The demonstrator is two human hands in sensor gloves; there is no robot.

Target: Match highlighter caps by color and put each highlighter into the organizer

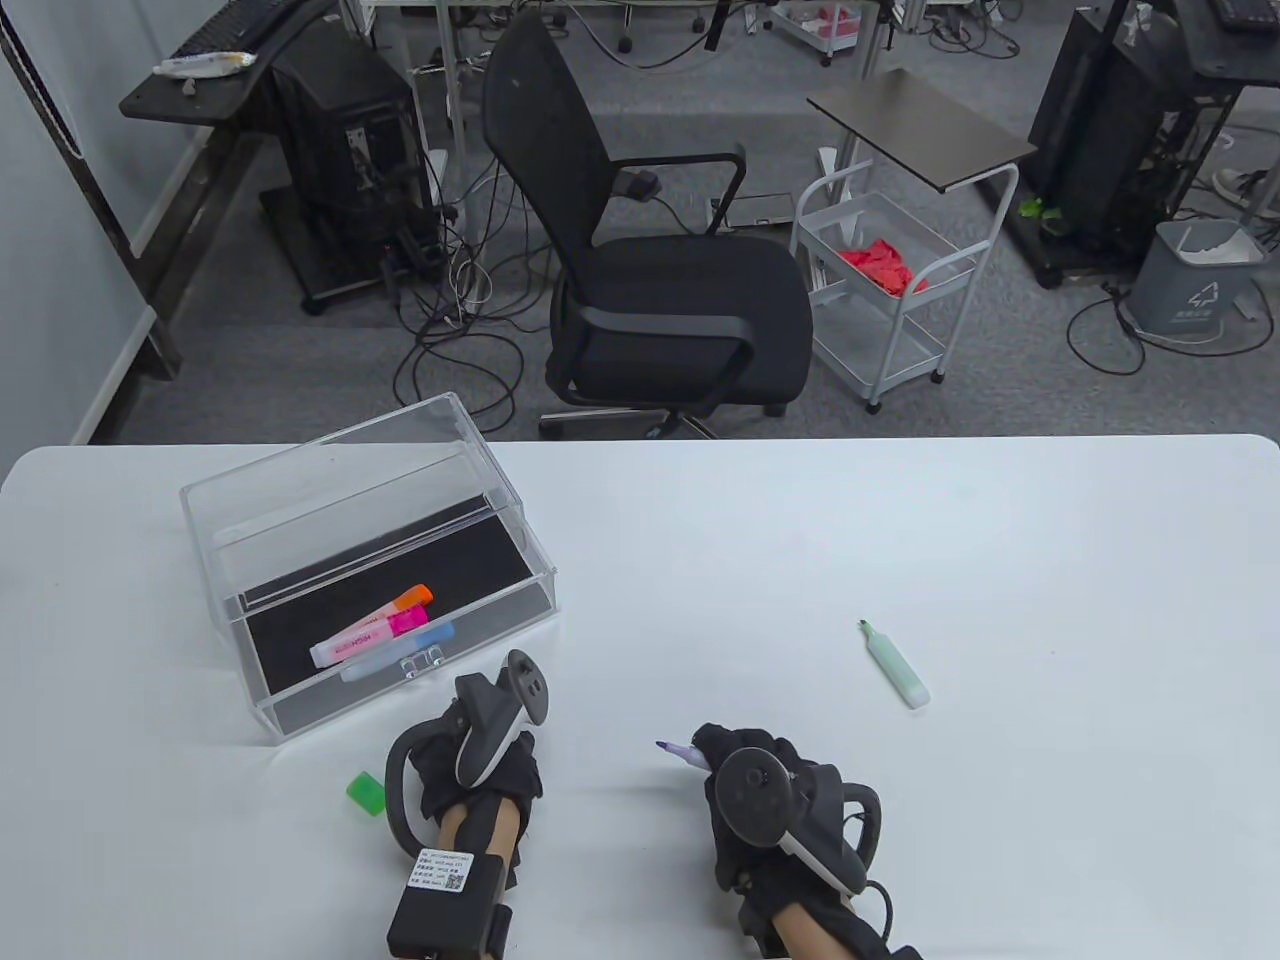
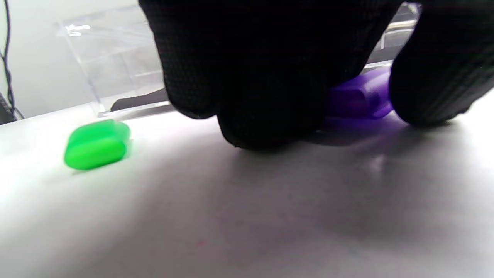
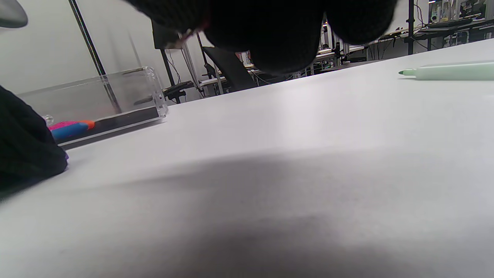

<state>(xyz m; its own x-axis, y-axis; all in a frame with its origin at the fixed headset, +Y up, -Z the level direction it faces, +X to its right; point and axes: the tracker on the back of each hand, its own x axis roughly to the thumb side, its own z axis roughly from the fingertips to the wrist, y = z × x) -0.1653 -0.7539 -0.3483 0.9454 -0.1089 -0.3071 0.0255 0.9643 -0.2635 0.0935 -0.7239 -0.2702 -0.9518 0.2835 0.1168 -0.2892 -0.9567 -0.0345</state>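
My left hand is down on the table near the front edge; in the left wrist view its fingers and thumb pinch a purple cap that touches the tabletop. A green cap lies just left of that hand. My right hand grips an uncapped purple highlighter, tip pointing left toward the left hand. An uncapped pale green highlighter lies alone further right. The clear organizer holds orange, pink and blue highlighters.
The organizer's open drawer front sits just beyond my left hand. A black office chair and a white cart stand on the floor past the table's far edge.
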